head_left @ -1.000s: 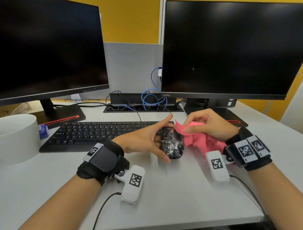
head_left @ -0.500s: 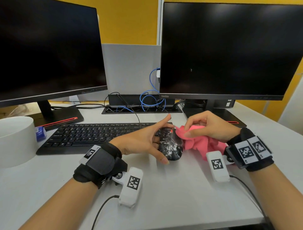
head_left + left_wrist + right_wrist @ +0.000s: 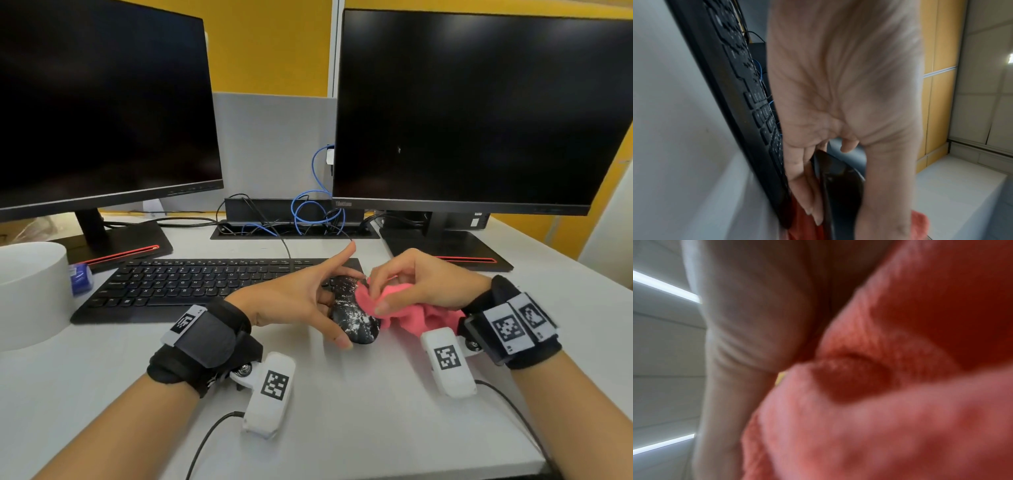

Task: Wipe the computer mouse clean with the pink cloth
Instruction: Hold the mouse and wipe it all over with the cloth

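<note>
- Nearest the viewer, both forearms reach in over the white desk [image 3: 359, 421], each with a black wrist strap and a white camera pod trailing a thin black cable.
- Just beyond the pods, the computer mouse [image 3: 352, 315] sits on the desk, black and flecked with white marks; it is the landmark for everything below.
- The left hand [image 3: 294, 298] holds the mouse from its left side: thumb against the near left edge, curled fingers on the far left side, index finger raised and pointing away. The left wrist view shows the fingers [image 3: 807, 191] pressed along the dark shell of the mouse [image 3: 840, 194].
- The right hand [image 3: 421, 284] grips the pink cloth [image 3: 411, 313] bunched under curled fingers and presses it against the right side of the mouse; the rest of the cloth trails on the desk to the mouse's right. The right wrist view is a blur of pink cloth [image 3: 890, 402].
- Directly behind and left of the mouse lies a black keyboard [image 3: 191, 284], touching or nearly touching it; I cannot tell which.
- Far left of the mouse stands a white round container [image 3: 30, 291], with a small blue item [image 3: 80, 279] just beside it.
- Behind the mouse, a cable slot [image 3: 294, 231] in the desk holds blue and black cables.
- Farther back, two dark monitors [image 3: 479, 109] stand left and right of the mouse, before a grey partition [image 3: 274, 144] and a yellow wall [image 3: 267, 44].
</note>
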`<move>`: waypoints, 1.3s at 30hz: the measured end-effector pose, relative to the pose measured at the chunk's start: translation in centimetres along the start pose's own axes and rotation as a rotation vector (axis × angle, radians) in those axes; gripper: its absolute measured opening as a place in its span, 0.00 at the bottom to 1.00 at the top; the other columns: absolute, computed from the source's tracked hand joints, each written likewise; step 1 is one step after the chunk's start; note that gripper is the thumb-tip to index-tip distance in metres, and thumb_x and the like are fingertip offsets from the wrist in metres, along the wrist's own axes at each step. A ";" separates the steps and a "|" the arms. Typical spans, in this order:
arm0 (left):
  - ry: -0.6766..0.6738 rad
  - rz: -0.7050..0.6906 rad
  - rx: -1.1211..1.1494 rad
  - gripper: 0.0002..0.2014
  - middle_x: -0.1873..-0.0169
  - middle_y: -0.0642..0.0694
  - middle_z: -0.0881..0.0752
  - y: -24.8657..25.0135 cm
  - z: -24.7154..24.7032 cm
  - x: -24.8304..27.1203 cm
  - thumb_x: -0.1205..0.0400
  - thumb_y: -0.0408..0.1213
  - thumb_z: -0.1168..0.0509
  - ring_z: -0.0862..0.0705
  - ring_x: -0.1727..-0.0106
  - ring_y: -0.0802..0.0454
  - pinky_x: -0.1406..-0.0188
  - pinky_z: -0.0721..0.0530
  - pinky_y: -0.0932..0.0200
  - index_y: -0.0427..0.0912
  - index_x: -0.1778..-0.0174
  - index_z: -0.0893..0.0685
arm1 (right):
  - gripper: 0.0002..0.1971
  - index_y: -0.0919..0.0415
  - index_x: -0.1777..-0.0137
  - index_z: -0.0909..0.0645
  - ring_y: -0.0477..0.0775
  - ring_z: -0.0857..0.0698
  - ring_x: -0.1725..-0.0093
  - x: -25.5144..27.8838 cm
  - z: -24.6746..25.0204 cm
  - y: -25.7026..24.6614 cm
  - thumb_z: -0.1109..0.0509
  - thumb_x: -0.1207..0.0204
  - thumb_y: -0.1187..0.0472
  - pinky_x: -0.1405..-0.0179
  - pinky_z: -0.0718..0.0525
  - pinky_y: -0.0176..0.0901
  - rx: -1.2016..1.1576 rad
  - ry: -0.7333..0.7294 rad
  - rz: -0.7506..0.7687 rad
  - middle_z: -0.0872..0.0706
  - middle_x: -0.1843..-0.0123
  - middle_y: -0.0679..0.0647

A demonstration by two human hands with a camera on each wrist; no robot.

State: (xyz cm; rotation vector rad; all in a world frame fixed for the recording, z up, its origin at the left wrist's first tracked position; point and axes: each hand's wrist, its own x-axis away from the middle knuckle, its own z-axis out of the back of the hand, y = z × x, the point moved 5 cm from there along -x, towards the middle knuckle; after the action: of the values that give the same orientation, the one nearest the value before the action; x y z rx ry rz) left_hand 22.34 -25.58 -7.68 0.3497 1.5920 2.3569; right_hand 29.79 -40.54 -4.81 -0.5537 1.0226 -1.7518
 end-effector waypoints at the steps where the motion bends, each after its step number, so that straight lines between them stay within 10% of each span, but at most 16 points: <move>1: 0.004 0.006 0.007 0.65 0.25 0.61 0.30 0.0 0.0 0.0 0.34 0.17 0.21 0.13 0.41 0.46 0.43 0.14 0.55 0.62 0.15 0.56 | 0.07 0.58 0.58 0.10 0.67 0.15 0.57 0.2 0.4 0.1 0.18 0.33 0.59 0.51 0.18 0.59 0.033 0.004 -0.006 0.12 0.58 0.67; 7: 0.012 0.013 0.024 0.65 0.23 0.57 0.29 0.1 0.0 0.0 0.35 0.19 0.20 0.16 0.33 0.44 0.31 0.19 0.42 0.62 0.15 0.55 | 0.09 0.64 0.54 0.10 0.66 0.12 0.56 -0.4 0.4 0.0 0.18 0.33 0.62 0.52 0.14 0.55 -0.062 0.122 0.033 0.12 0.56 0.72; 10: 0.015 0.016 0.024 0.65 0.23 0.57 0.30 0.2 0.1 0.1 0.34 0.18 0.21 0.16 0.33 0.43 0.33 0.17 0.44 0.62 0.15 0.55 | 0.09 0.59 0.57 0.09 0.62 0.13 0.54 0.0 0.7 -0.1 0.17 0.35 0.57 0.45 0.16 0.60 -0.002 0.075 0.027 0.11 0.56 0.71; 15: 0.017 0.004 0.036 0.64 0.23 0.55 0.29 0.2 0.0 0.1 0.34 0.17 0.21 0.15 0.34 0.44 0.34 0.17 0.45 0.62 0.15 0.54 | 0.08 0.67 0.54 0.10 0.55 0.11 0.59 -0.2 0.8 -0.3 0.21 0.32 0.64 0.55 0.14 0.42 -0.090 0.149 0.061 0.10 0.60 0.62; 26: 0.033 0.024 0.001 0.64 0.26 0.60 0.29 0.1 0.3 0.1 0.33 0.20 0.20 0.17 0.43 0.40 0.38 0.14 0.48 0.65 0.15 0.55 | 0.06 0.60 0.58 0.08 0.67 0.13 0.54 0.2 0.5 -0.6 0.17 0.35 0.61 0.48 0.16 0.60 0.041 0.028 0.084 0.12 0.55 0.66; 30: 0.032 0.039 0.029 0.63 0.26 0.58 0.29 -0.1 0.3 0.0 0.32 0.19 0.21 0.16 0.35 0.37 0.37 0.15 0.47 0.63 0.15 0.55 | 0.04 0.57 0.60 0.08 0.60 0.14 0.58 0.8 2.1 -0.8 0.18 0.34 0.64 0.54 0.16 0.48 -0.002 0.110 0.066 0.12 0.59 0.58; 34: 0.015 0.045 -0.018 0.63 0.27 0.56 0.27 -0.2 0.3 -0.1 0.32 0.22 0.20 0.14 0.53 0.54 0.49 0.14 0.58 0.65 0.15 0.56 | 0.06 0.64 0.58 0.09 0.68 0.13 0.58 0.2 0.2 -0.9 0.18 0.35 0.67 0.53 0.14 0.52 -0.011 0.021 0.081 0.12 0.55 0.65; 39: 0.013 0.063 0.007 0.61 0.29 0.55 0.25 -0.3 0.3 -0.1 0.30 0.20 0.23 0.12 0.54 0.59 0.48 0.14 0.62 0.62 0.15 0.56 | 0.06 0.59 0.59 0.08 0.60 0.14 0.60 0.4 1.2 -1.1 0.19 0.35 0.68 0.55 0.15 0.48 -0.068 0.092 0.108 0.12 0.57 0.62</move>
State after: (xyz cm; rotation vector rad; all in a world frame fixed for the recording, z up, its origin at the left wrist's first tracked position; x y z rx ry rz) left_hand 22.59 -25.25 -7.83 0.3929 1.6189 2.4052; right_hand 29.97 -41.17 -3.22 -0.4550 1.1592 -1.6649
